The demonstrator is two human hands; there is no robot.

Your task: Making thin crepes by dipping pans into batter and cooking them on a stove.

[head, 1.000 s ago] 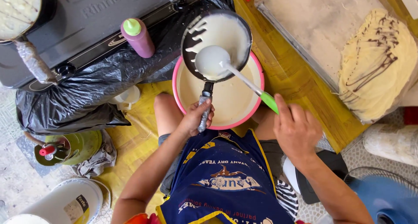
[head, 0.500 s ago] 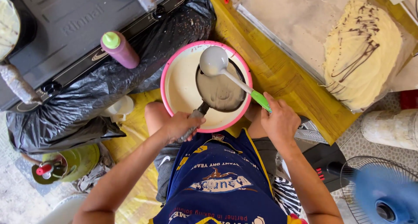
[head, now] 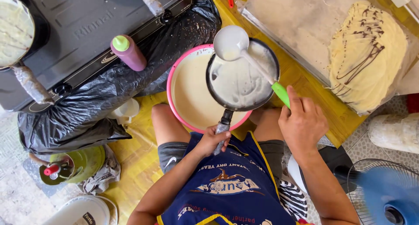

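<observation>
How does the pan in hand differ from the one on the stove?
The held pan hangs over the pink bowl, gripped by the left hand, its batter thin and patchy. The stove pan sits untouched on the stove, evenly coated. Both hold pale batter.

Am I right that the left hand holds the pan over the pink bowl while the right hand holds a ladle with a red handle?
Not quite: the handle is green, not red, as the head view shows. The rest holds: the left hand grips the pan over the pink bowl, and the right hand holds the ladle by its green handle.
</observation>
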